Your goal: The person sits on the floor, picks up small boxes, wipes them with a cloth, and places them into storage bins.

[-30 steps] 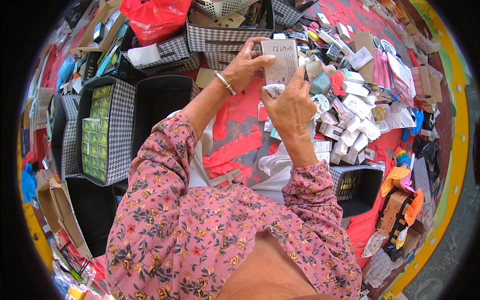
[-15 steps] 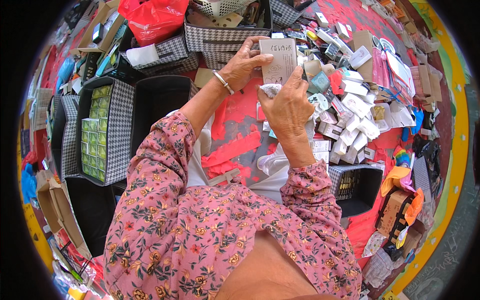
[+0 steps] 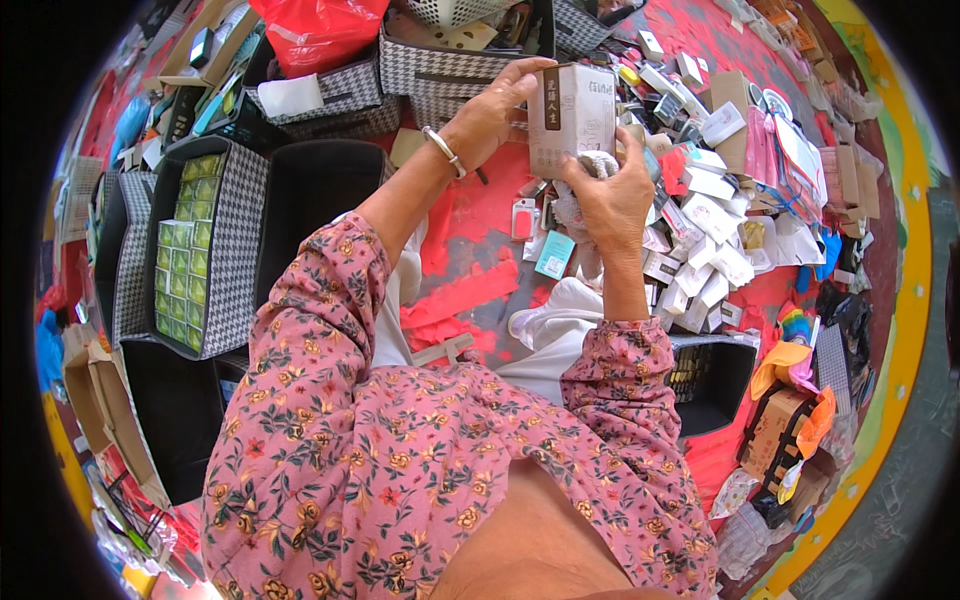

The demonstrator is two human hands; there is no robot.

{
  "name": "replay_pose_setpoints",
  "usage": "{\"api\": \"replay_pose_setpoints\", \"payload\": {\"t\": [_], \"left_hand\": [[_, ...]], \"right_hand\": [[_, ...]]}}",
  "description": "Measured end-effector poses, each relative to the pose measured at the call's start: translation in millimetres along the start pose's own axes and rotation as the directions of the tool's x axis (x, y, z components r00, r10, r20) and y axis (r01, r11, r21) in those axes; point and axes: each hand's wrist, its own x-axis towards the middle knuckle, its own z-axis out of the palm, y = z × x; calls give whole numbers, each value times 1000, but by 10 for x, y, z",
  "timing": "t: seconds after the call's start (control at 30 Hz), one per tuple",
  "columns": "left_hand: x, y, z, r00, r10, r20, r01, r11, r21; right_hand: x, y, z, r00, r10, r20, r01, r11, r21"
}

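Note:
A pale grey-beige cardboard box [image 3: 585, 105] with a dark label strip is held up in front of me, turned so that two of its faces show. Around its left edge close the fingers of my left hand [image 3: 488, 122], with a bangle on that wrist. My right hand [image 3: 614, 200] grips a crumpled greyish cloth [image 3: 598, 166] and presses it against the box's lower right part. Part of the cloth hangs down below that hand. On the ground beneath lie a turquoise packet [image 3: 554, 255] and a small red-and-white package [image 3: 523, 219].
A heap of small white boxes [image 3: 712, 215] spreads to the right. On the left, a houndstooth bin [image 3: 233, 250] holds green boxes, beside an empty black bin [image 3: 318, 205]. A red plastic bag [image 3: 325, 35] sits in a bin at the back. A black bin [image 3: 715, 385] stands near my right elbow.
The box has turned, so a side face with a dark strip now shows, and it has shifted right. My right hand with the cloth has moved right along with it.

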Motion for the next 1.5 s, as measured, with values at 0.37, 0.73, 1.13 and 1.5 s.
{"api": "replay_pose_setpoints", "payload": {"t": [0.37, 0.73, 1.13, 1.5], "left_hand": [[19, 16, -111, 990, 130, -59, -96, 910, 403], [-39, 100, -187, 989, 135, -67, -86, 870, 486], [-89, -147, -51, 992, 112, -52, -112, 994, 13], [-216, -211, 243, 983, -118, 140, 145, 969, -198]], "right_hand": [[118, 149, -22, 945, 206, 254, -302, 846, 438], [145, 176, 19, 920, 198, 338, -361, 763, 537], [97, 116, 9, 900, 164, 404, -383, 740, 553], [309, -39, -177, 911, 28, -411, 193, 852, 486]]}}
